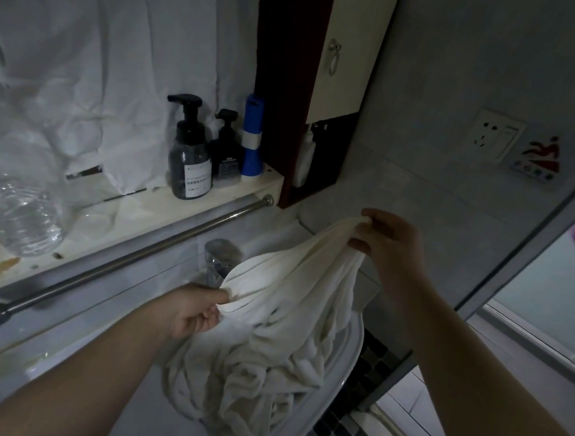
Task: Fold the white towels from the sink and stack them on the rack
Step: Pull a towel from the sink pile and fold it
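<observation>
Towel (289,293): I see it white and lifted at the centre of the frame, stretched between both hands, its lower part hanging into the heap below.
Left hand (196,310): lower centre; thumb and curled fingers pinch the towel's edge, just in front of the tap (221,256).
Right hand (387,241): higher, right of centre; fingers curled round a bunched corner of the same towel.
Heap (252,382): crumpled white cloth lying in the sink (350,359), lower centre; I cannot tell how many towels it holds.
Rail (128,260): a metal bar running diagonally from lower left toward the centre, below the shelf (122,206).
Shelf items: two dark pump bottles (189,161) and a blue can (253,137) at upper centre; a clear plastic bottle (18,197) at the left.
Wall: a socket (496,136) at upper right.
</observation>
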The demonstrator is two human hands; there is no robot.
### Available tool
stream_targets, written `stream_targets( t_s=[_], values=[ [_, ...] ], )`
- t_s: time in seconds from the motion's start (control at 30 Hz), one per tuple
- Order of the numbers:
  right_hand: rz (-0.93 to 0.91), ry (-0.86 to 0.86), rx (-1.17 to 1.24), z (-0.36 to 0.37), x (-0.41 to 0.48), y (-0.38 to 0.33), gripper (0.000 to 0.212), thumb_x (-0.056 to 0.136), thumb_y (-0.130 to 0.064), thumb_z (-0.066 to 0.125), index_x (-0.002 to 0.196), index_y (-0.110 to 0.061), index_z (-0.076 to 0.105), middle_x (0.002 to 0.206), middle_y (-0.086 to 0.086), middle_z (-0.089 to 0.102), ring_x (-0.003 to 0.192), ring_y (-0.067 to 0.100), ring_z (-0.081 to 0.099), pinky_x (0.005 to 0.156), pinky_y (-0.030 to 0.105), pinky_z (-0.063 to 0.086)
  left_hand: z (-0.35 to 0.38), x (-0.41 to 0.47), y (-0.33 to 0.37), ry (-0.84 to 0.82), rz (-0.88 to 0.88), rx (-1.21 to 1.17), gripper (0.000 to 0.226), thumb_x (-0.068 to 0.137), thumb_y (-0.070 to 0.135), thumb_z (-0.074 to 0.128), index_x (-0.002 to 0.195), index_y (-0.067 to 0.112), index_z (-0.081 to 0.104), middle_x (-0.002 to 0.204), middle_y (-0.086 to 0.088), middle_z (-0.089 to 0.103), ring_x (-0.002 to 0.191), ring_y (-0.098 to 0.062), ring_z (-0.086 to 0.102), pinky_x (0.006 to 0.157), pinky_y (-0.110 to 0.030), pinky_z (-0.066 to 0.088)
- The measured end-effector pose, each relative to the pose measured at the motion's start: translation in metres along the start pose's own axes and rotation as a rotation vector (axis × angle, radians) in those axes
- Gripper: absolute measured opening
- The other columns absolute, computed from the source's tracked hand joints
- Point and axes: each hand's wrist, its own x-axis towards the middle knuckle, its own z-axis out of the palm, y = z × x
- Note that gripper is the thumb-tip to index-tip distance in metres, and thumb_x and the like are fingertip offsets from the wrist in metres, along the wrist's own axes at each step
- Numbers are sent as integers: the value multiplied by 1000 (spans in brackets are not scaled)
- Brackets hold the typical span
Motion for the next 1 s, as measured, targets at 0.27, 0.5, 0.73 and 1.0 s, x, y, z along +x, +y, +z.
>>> stream_targets(
  t_s=[0.27, 0.5, 0.73, 1.0],
  values=[
    [1, -68, -5, 11, 5, 3, 23, 80, -8, 74, 91, -28, 77, 92, 0, 77, 89, 21, 75, 74, 33, 62, -3, 4, 1, -13, 88, 68, 13, 90, 0, 62, 81, 9, 59, 52, 0, 48, 37, -6, 41, 43, -18, 44],
    [3, -74, 1, 14, 11, 5, 23, 80, -10, 73, 87, -31, 79, 91, 0, 77, 88, 20, 75, 73, 32, 62, -2, 3, 7, -53, 116, -159, 15, 91, -4, 64, 106, -4, 67, 84, -15, 75, 62, -16, 71, 52, -23, 57],
    [-20, -20, -100, 0, 16, 10, 20, 81, -16, 72, 94, -31, 76, 90, -6, 77, 82, 17, 76, 72, 32, 63, -18, 6, 15, 179, 128, 153, 7, 86, -4, 64, 91, 1, 66, 54, -6, 55, 39, -11, 40, 37, -13, 28],
    [-9, 50, -106, 0, 21, 14, 20, 86, -11, 70, 94, -30, 73, 83, -10, 77, 77, 17, 76, 69, 30, 62, -13, -6, 15, 68, 470, 488, 41, 80, -5, 73, 59, 19, 48, 55, 7, 56, 54, -14, 55, 48, -22, 49]
  ],
)
